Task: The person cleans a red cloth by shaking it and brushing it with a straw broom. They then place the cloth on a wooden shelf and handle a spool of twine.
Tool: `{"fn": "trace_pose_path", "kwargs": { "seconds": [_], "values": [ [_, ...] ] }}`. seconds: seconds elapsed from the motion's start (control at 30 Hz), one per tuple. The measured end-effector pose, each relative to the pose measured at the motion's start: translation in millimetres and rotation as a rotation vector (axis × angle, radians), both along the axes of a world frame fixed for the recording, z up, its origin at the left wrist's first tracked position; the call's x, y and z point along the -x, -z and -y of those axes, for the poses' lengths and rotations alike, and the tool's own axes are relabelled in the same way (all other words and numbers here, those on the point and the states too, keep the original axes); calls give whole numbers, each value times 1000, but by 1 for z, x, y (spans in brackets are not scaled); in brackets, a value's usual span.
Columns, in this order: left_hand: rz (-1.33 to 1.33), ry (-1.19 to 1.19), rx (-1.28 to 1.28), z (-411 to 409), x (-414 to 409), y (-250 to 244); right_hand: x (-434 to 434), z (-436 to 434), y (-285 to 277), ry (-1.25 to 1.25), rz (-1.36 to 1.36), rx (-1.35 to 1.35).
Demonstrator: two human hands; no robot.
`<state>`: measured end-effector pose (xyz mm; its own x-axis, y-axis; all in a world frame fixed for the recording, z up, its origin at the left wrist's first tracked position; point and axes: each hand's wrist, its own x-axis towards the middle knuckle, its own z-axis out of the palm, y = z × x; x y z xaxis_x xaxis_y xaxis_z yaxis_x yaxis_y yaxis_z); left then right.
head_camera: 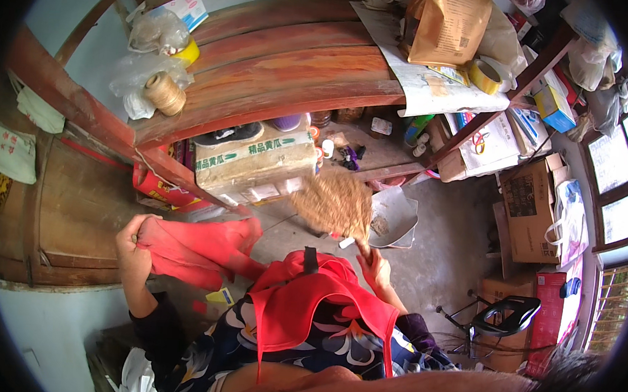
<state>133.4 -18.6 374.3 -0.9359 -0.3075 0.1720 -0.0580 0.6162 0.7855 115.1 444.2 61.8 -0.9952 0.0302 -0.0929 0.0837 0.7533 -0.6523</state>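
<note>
My left hand [134, 241] grips one end of a red cloth [197, 248], which stretches across toward my body. My right hand [377, 270] is closed round the handle of a straw hand broom [335, 202], whose blurred bristles point up toward the shelf. Just beyond the bristles lies a grey dustpan [399, 214] on the floor, with a small heap of dirt [380, 225] in it. A small white object [346, 243] is beside the broom's neck. I wear a red apron [296, 303] over a dark flowered garment.
A red wooden shelf [277, 94] spans the front, bearing a twine spool [165, 94], tape [484, 77] and a brown paper bag [449, 26]. Beneath it stands a cardboard box [256, 165]. Cartons [531, 214] and a black folding seat frame [506, 315] stand at the right. A wooden cabinet [81, 203] is left.
</note>
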Motion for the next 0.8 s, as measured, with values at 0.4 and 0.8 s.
{"fn": "trace_pose_path", "kwargs": {
  "seconds": [0.4, 0.8],
  "values": [
    [-44, -168, 113, -25, -85, -2, 166, 214, -46, 210, 232, 1480],
    [11, -250, 52, -65, -125, 0, 239, 356, -32, -222, 627, 1019]
  ]
}}
